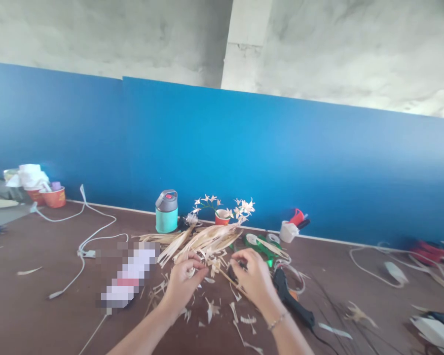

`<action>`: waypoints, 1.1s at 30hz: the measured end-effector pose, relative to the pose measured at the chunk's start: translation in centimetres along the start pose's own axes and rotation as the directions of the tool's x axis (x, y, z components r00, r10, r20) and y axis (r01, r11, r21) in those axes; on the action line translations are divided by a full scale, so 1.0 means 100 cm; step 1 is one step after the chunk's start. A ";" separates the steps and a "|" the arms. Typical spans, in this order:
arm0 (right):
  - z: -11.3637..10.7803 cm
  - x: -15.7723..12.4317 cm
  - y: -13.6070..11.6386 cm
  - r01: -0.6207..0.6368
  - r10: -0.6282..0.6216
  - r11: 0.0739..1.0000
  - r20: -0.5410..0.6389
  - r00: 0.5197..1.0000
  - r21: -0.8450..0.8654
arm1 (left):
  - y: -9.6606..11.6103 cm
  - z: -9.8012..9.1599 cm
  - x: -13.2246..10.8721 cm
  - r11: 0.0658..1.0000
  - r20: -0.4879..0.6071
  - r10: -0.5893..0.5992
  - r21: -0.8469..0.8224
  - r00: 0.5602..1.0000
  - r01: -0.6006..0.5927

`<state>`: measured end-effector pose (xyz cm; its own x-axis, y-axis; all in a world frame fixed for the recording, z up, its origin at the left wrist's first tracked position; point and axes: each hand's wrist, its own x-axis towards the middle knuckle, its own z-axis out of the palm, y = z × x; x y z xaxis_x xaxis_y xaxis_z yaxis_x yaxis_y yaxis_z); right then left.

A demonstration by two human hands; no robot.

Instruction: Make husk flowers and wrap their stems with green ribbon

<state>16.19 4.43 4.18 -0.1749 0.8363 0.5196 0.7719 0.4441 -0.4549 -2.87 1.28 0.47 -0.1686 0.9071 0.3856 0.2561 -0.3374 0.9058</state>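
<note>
My left hand [182,281] is closed in a pinch on a small pale straw flower [214,266] held just above the brown table [40,315]. My right hand [253,277] is also closed, its fingers pinched on the thin stem running down from that flower. A pile of pale straw strips [202,240] lies right behind both hands. Cut straw scraps [222,311] are scattered under my wrists.
A teal bottle [166,212] and a red cup of finished straw flowers [224,211] stand by the blue wall. A black glue gun [291,299] lies right of my right hand. White cables [85,241] cross the left side; paper cups [54,197] far left.
</note>
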 end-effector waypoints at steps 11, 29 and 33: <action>-0.082 -0.026 0.053 -0.270 0.654 0.581 0.242 0.716 -0.768 | 0.001 0.004 0.000 0.999 0.076 -0.029 -0.036 0.997 0.031; -0.052 -0.004 0.021 -0.154 0.152 0.977 0.028 0.988 0.147 | -0.011 0.003 0.002 0.992 0.020 -0.128 0.008 0.992 0.128; 0.002 -0.017 -0.003 -0.116 0.096 0.928 0.074 0.993 0.355 | -0.015 0.003 0.003 0.992 0.019 -0.125 0.001 0.992 0.125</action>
<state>16.11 2.95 3.29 -0.1447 0.8964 0.4189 0.5194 0.4292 -0.7389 -3.03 2.08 -0.81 -0.1817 0.9468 0.2657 0.2344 -0.2207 0.9468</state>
